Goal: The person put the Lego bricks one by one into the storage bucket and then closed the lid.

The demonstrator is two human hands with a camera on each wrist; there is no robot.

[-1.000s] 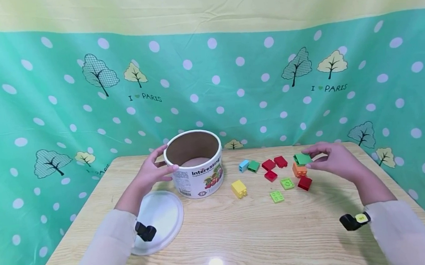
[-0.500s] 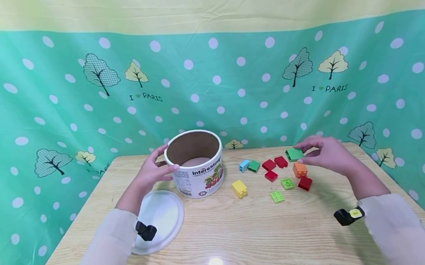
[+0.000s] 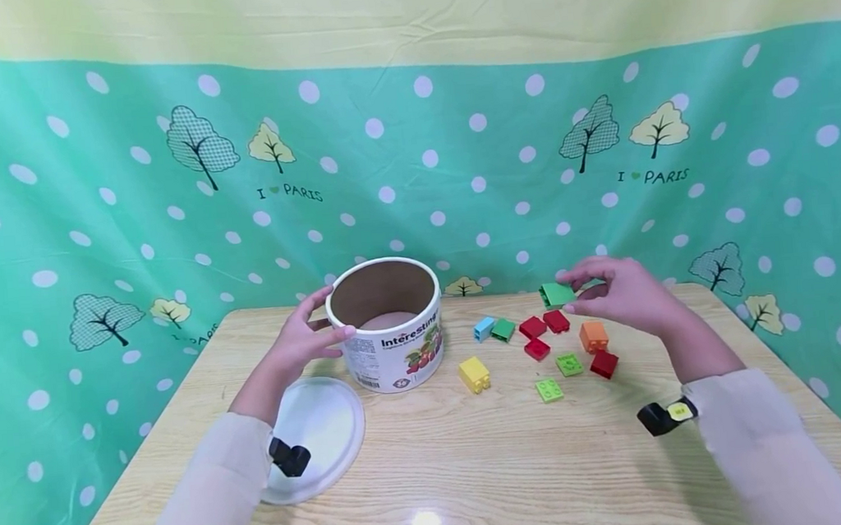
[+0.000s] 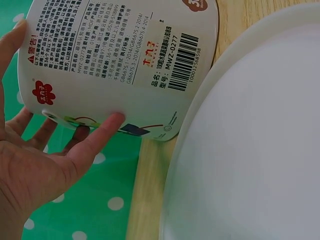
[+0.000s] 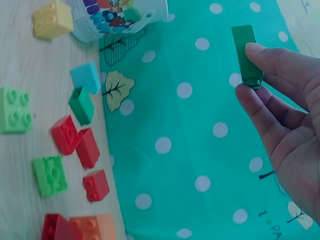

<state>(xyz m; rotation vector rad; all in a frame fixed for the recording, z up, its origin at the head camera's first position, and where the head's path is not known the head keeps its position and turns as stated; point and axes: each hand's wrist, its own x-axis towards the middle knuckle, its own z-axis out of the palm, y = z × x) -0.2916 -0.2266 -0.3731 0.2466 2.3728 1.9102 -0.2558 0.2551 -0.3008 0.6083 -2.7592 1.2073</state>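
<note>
My right hand (image 3: 611, 293) pinches a green building block (image 3: 557, 294) between thumb and fingers, held up above the other blocks. In the right wrist view the same green block (image 5: 245, 55) stands out from the fingertips, seen along a narrow side. My left hand (image 3: 300, 338) rests with spread fingers against the left side of a white round bucket (image 3: 391, 355), which has fruit pictures on its label. The left wrist view shows the bucket's printed side (image 4: 115, 75), with a fingertip (image 4: 117, 118) laid on it. The bucket is lidless, and its visible inside is bare.
A white lid (image 3: 319, 435) lies left of the bucket. Several blocks lie scattered to its right: yellow (image 3: 474, 374), light blue (image 3: 482, 328), green (image 3: 503, 329), red (image 3: 533, 328), light green (image 3: 549, 390) and orange (image 3: 593, 336). A dotted curtain (image 3: 429, 179) hangs behind the table.
My right hand has lifted the green block off the spot above the orange block and carried it left and slightly upward. My left hand and the bucket stay put.
</note>
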